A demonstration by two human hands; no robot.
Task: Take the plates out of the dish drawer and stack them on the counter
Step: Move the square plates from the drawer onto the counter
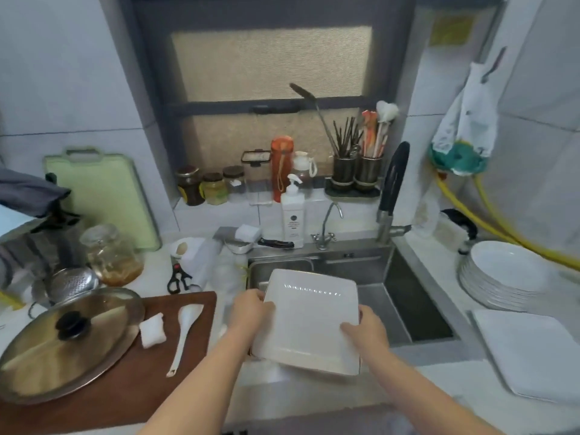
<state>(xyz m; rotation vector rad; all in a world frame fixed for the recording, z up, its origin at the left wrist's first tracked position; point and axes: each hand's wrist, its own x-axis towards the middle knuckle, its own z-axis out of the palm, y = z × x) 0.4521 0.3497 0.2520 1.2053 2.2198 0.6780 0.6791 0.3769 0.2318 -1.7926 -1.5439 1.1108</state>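
Square white plate point(309, 318) is held above the sink point(405, 296), both hands gripping it. Left hand point(251, 312) and right hand point(365, 331) curl fingers over opposite edges (thumbs on top). Round plates point(502, 274) sit stacked on the counter point(439, 397).

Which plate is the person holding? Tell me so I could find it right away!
Look at the metal sink in the middle. Just in front of it, the left hand and right hand grip the square white plate by its side edges. Unlike the stack of round plates and the flat square plate on the counter to the right, it is held up and tilted.
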